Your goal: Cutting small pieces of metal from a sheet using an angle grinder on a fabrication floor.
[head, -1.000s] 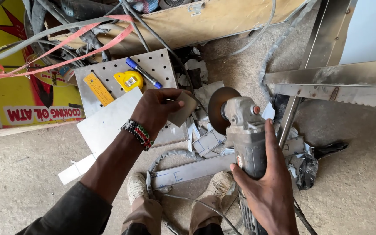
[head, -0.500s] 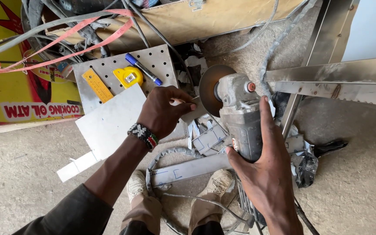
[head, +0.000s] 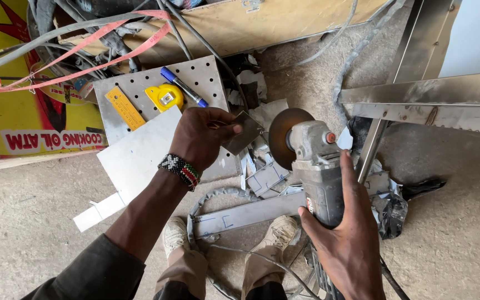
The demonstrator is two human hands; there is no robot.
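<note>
Grinder (head: 315, 166) sat in your right hand (head: 346, 244), fingers wrapped tight around its grey body, with the brown disc (head: 284, 138) up front and tilted toward your other hand. Your left hand (head: 202, 138), the one with the beaded wristband (head: 179, 170), had its fingers pinched shut on a small square metal piece (head: 244, 131), held just beside the disc but not touching it as far as you could tell. Under that hand lay a perforated metal plate (head: 140, 89) carrying a yellow tape measure (head: 164, 96), a yellow ruler (head: 124, 108) and a blue marker (head: 183, 86), with a plain sheet (head: 134, 158) overlapping it. Metal offcuts (head: 265, 176) littered the concrete near your shoes (head: 174, 236).
</note>
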